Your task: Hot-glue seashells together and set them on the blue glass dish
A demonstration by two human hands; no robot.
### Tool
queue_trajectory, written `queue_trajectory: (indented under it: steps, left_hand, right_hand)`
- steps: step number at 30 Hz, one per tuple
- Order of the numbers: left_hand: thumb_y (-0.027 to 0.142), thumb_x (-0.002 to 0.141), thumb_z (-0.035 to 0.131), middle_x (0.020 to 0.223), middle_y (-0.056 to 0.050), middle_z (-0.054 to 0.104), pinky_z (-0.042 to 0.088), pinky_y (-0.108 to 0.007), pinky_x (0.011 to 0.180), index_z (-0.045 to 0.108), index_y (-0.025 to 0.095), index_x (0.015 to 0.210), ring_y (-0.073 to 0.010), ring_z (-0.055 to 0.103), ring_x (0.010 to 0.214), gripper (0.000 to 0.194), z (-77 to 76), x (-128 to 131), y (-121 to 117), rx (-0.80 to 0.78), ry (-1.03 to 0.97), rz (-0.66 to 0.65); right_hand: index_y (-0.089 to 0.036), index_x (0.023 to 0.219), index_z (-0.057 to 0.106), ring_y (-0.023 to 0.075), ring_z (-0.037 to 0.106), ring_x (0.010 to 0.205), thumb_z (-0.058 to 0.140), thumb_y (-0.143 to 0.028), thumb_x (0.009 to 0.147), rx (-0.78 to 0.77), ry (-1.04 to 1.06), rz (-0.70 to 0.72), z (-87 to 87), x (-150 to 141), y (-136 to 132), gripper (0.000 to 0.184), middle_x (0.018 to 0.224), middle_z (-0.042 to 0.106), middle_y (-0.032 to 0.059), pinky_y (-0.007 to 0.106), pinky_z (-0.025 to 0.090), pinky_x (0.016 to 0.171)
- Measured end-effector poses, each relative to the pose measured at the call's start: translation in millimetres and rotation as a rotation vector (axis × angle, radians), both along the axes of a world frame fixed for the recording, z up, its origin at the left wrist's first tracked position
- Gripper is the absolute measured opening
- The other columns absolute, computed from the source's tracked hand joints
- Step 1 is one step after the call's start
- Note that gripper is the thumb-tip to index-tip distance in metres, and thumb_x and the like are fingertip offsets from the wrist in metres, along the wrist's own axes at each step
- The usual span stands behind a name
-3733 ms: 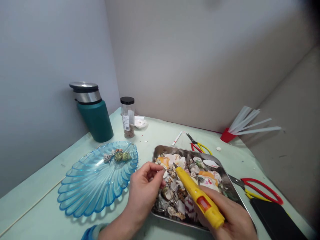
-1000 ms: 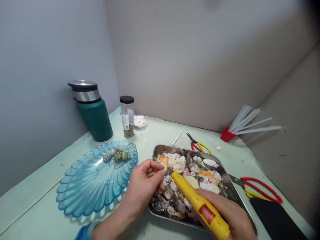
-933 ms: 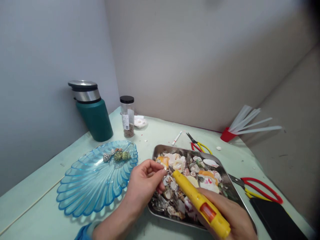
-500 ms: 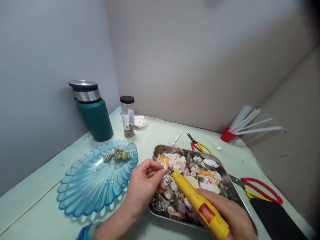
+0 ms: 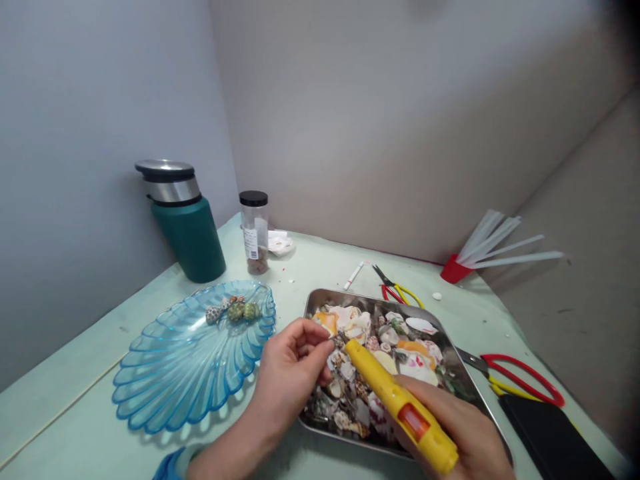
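My left hand (image 5: 293, 367) is pinched at thumb and forefinger over the left part of a metal tray (image 5: 320, 435). Whatever tiny piece is between those fingertips is mostly hidden. My right hand (image 5: 450, 420) is wrapped round a yellow pen-shaped glue gun (image 5: 383, 387) with an orange-red window in its body. Its metal tip points up and left, right beside my left fingertips; whether they touch I cannot tell. Beneath both hands, the tray is full of mixed seashells (image 5: 360, 410). On the left, a blue scalloped glass dish (image 5: 175, 380) holds several small shells (image 5: 237, 311).
A green flask (image 5: 193, 240) and a clear jar (image 5: 257, 247) with a black lid stand at the back left. Scissors (image 5: 397, 290) lie behind the tray, with larger scissors (image 5: 520, 380) at its right. A red cup (image 5: 456, 269) holds translucent sticks. A black object (image 5: 550, 433) lies front right.
Since the oldest frame, my right hand has brought the glue gun's tip left and slightly down to my left fingertips. Over the last second both hands have stayed nearly still.
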State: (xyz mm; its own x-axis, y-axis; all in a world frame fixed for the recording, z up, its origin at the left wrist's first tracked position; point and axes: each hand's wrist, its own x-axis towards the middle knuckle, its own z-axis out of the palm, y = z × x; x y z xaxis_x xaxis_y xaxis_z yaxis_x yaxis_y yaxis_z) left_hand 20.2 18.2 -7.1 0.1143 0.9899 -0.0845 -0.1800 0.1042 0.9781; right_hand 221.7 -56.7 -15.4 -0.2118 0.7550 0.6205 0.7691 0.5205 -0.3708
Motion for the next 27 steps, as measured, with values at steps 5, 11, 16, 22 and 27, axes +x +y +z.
queue_trajectory:
  steps: [5, 11, 16, 22, 27]
  left_hand:
    - [0.026, 0.067, 0.069, 0.055, 0.003, 0.057, 0.043, -0.020, 0.042, 0.059, 0.016, 0.070, -0.0105, 0.055, 0.042, 0.015, -2.0, 0.1, -1.7, 0.039, 0.034, -0.001]
    - [0.026, 0.071, 0.067, 0.061, 0.001, 0.060, 0.043, -0.020, 0.046, 0.062, 0.017, 0.076, -0.0110, 0.057, 0.048, 0.012, -8.8, -1.4, -2.6, 0.129, 0.148, 0.003]
    - [0.027, 0.074, 0.065, 0.058, 0.002, 0.059, 0.042, -0.020, 0.048, 0.061, 0.017, 0.079, -0.0120, 0.058, 0.050, 0.011, -10.6, -2.0, -4.2, 0.177, 0.239, 0.011]
    - [0.029, 0.078, 0.062, 0.057, 0.000, 0.061, 0.043, -0.021, 0.051, 0.065, 0.018, 0.081, -0.0127, 0.057, 0.051, 0.012, -12.5, -2.1, -4.5, 0.229, 0.319, 0.029]
    - [0.028, 0.076, 0.063, 0.055, 0.000, 0.061, 0.044, -0.021, 0.052, 0.066, 0.017, 0.077, -0.0129, 0.057, 0.050, 0.011, -12.0, -2.6, -5.7, 0.222, 0.306, 0.042]
  right_hand:
    - [-0.019, 0.102, 0.066, 0.0170, 0.072, 0.069, 0.062, -0.031, 0.081, -0.044, 0.029, -0.129, -9.5, 5.0, -1.1, 0.025, 0.090, 0.075, 0.0042, 0.016, 0.056, 0.059]
    - [-0.019, 0.103, 0.066, 0.0172, 0.072, 0.066, 0.061, -0.033, 0.080, -0.040, 0.036, -0.151, -14.4, 6.7, -2.2, 0.027, 0.089, 0.075, 0.0044, 0.017, 0.056, 0.057]
    - [-0.019, 0.102, 0.068, 0.0184, 0.072, 0.071, 0.063, -0.033, 0.079, -0.053, 0.046, -0.155, -11.7, 5.9, -2.6, 0.027, 0.092, 0.075, 0.0044, 0.017, 0.057, 0.059]
    - [-0.019, 0.100, 0.068, 0.0179, 0.072, 0.069, 0.062, -0.031, 0.079, -0.047, 0.036, -0.158, -13.6, 7.1, -3.4, 0.025, 0.090, 0.075, 0.0040, 0.017, 0.057, 0.056]
    - [-0.020, 0.100, 0.067, 0.0169, 0.072, 0.069, 0.062, -0.027, 0.079, -0.015, 0.017, -0.100, -8.2, 3.9, -2.2, 0.023, 0.088, 0.075, 0.0032, 0.016, 0.056, 0.060]
